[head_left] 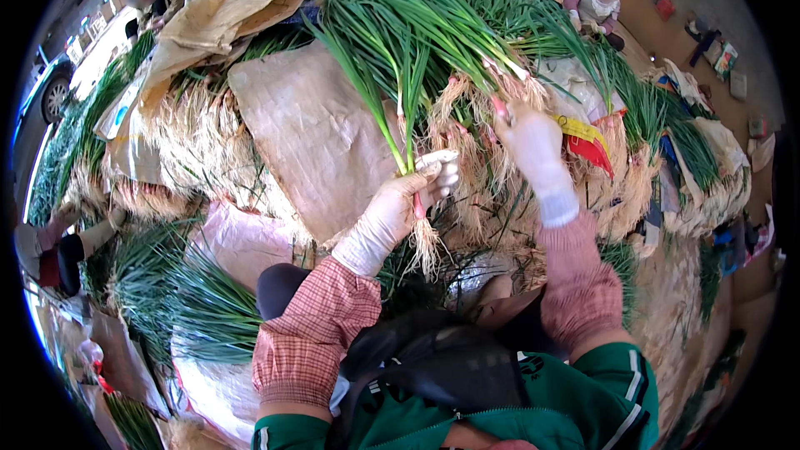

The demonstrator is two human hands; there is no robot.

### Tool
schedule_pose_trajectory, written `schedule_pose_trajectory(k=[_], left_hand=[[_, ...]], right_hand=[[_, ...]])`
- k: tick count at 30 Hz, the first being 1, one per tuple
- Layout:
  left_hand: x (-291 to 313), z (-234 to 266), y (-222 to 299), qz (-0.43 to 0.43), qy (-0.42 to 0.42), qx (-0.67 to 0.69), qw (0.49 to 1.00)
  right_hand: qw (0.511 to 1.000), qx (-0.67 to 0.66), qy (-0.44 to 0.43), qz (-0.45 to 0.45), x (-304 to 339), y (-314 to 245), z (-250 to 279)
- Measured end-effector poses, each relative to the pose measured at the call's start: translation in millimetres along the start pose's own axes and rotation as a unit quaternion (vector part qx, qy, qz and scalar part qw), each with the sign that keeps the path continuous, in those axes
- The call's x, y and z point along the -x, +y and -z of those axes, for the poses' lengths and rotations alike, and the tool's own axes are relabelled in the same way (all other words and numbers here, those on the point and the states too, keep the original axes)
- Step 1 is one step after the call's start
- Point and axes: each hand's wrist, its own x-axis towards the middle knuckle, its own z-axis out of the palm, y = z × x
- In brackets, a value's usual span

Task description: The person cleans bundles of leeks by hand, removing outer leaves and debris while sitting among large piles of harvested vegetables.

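Note:
My left hand (417,187), in a whitish glove, is closed round the lower stems of a few scallions (398,154). Their pinkish bases and pale roots (426,242) hang below my fingers, and the green leaves lean up and away to the left. In a white glove, slightly blurred, my right hand (533,146) is at the heap of scallions (450,25), with its thumb and fingers closed at the pink base of one stalk (500,108). The leaves of that heap point to the far side, and its stringy roots face me.
A stained tan sheet (312,129) lies left of my hands. Another scallion bundle (212,312) rests at lower left. A yellow and red wrapper (587,146) sits right of my right hand. Other people (596,0) work at far right, far left and left (58,254).

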Motion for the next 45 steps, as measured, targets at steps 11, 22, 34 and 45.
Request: schedule_pose_trajectory(k=[11, 22, 34, 45], left_hand=[[-1, 3, -26, -0.017, 0.185, -0.248, 0.951], [3, -1, -45, -0.065, 0.201, -0.215, 0.953], [11, -2, -34, -0.012, 0.231, -0.317, 0.92], [17, 4, -16, -0.005, 0.106, -0.094, 0.99]], right_hand=[[0.895, -0.445, -0.025, -0.005, 57, -58, -67], [0.432, -0.857, -0.111, -0.257, 73, -52, -109], [0.807, -0.579, -0.098, -0.065, 64, -41, -118], [0.954, -0.008, 0.068, 0.292, 81, 2, -86]])
